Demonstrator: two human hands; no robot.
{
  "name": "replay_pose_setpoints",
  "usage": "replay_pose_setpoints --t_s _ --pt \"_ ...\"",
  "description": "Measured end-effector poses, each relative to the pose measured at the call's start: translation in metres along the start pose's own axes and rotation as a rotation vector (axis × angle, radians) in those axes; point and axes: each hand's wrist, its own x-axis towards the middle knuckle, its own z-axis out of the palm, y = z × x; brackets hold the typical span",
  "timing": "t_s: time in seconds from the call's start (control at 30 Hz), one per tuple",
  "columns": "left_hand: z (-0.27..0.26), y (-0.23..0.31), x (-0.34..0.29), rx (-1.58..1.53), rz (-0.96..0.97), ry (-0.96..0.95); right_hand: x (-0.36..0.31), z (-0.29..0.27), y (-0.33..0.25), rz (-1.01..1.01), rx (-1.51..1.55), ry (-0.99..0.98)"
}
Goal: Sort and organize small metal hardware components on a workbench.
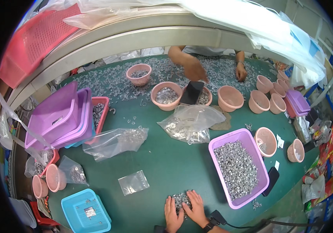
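At the near edge of the green table, a small heap of shiny metal parts (180,199) lies between my two hands. My left hand (173,216) rests along the heap's left side, fingers stretched out. On the other side, my right hand (196,208) lies with its fingers extended and its thumb pointing toward the left hand. Both palms touch the table or the parts; neither hand grips anything. A purple tub (215,171), filled with the same kind of small metal pieces, stands to the right. Left of the heap lies a flat clear zip bag (133,182) with a few pieces inside.
A blue basket (67,209) sits at the near left, beneath stacked purple tubs (53,116). Filled plastic bags (191,120) and pink bowls (229,98) stand mid-table. Across, a co-worker's hand (196,70) reaches over scattered parts. A black phone (271,181) lies beside the purple tub.
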Motion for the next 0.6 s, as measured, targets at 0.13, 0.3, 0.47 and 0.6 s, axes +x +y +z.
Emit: replay_pose_setpoints --t_s 0.13,0.3,0.47,0.6 --pt "0.035 -0.002 0.007 0.05 0.002 0.199 0.004 0.011 -0.002 0.037 0.218 0.151" --pt "0.049 0.001 0.013 -0.307 -0.106 0.174 0.004 0.027 -0.006 0.341 0.773 0.224" --pt "0.043 0.016 0.023 -0.77 -0.417 0.23 0.015 0.018 -0.023 0.714 1.275 0.163" --pt "0.03 0.058 0.032 -0.889 -0.499 0.292 0.021 -0.014 -0.043 0.713 1.324 0.149"
